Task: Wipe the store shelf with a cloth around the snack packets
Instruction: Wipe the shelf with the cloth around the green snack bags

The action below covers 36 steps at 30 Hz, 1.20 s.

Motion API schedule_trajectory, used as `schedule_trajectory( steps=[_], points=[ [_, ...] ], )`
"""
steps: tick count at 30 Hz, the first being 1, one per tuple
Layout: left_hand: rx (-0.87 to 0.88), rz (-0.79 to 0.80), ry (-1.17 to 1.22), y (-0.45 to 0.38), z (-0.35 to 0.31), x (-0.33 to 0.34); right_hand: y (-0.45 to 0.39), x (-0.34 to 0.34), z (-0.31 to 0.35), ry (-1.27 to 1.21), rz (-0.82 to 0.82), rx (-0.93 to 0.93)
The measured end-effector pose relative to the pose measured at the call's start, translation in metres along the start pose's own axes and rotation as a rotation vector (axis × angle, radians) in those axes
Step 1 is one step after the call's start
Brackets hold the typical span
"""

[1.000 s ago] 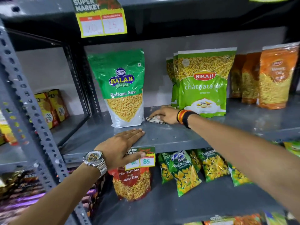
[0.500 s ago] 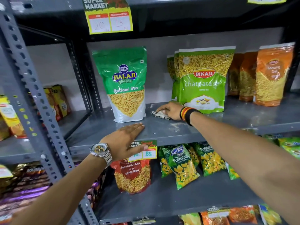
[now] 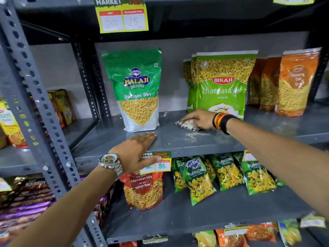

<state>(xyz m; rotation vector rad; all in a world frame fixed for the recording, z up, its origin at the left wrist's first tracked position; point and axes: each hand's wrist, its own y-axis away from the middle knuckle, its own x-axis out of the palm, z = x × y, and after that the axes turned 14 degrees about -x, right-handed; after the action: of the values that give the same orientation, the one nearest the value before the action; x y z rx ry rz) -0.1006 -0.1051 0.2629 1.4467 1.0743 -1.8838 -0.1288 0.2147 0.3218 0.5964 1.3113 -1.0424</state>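
My right hand (image 3: 199, 119) presses a checked cloth (image 3: 187, 126) flat onto the grey shelf (image 3: 178, 139), just in front of the light-green Bikaji packets (image 3: 220, 82). A green Balaji Ratlami Sev packet (image 3: 138, 90) stands upright to the left of the cloth. My left hand (image 3: 137, 150) lies flat on the shelf's front edge, fingers together, thumb over the price tag (image 3: 158, 162); it holds nothing. Pale dust marks (image 3: 194, 136) show on the shelf near the cloth.
Orange Moong Dal packets (image 3: 295, 82) stand at the right end of the shelf. Below hang a red Navratan Mix packet (image 3: 144, 189) and several green Puffcorn packets (image 3: 224, 173). A perforated grey upright (image 3: 35, 104) stands at left, with boxes (image 3: 62, 106) beyond.
My right hand has slid the cloth slightly to the right along the shelf, leaving dust streaks in front. My left hand stays flat on the shelf edge.
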Motion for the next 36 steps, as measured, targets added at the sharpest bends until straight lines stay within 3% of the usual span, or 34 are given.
schedule_trajectory(
  steps=[3,8,13,16,21,27,33,36],
  points=[
    [-0.003,0.005,0.008,0.000,0.000,-0.001,0.004,0.019,0.000,0.090,-0.016,0.080],
    [-0.002,-0.007,0.013,0.003,-0.001,-0.001,0.045,-0.006,0.046,-0.147,0.133,-0.052],
    [-0.004,-0.017,0.009,0.004,-0.001,-0.003,0.037,0.001,0.030,-0.003,-0.085,0.097],
    [-0.010,-0.020,0.020,0.005,-0.001,-0.003,0.033,0.018,0.040,0.138,-0.014,0.072],
    [-0.006,-0.033,0.042,0.006,-0.001,-0.002,0.059,0.008,0.083,-0.074,0.058,-0.132],
    [-0.014,-0.021,0.045,0.008,-0.001,-0.004,0.038,0.022,0.058,0.020,-0.172,0.113],
    [0.001,-0.018,0.048,0.009,-0.001,-0.005,0.083,0.020,0.099,-0.053,-0.079,-0.050],
    [-0.003,-0.020,0.071,0.009,-0.001,-0.005,0.101,-0.004,0.081,-0.090,-0.185,0.022]
  ],
)
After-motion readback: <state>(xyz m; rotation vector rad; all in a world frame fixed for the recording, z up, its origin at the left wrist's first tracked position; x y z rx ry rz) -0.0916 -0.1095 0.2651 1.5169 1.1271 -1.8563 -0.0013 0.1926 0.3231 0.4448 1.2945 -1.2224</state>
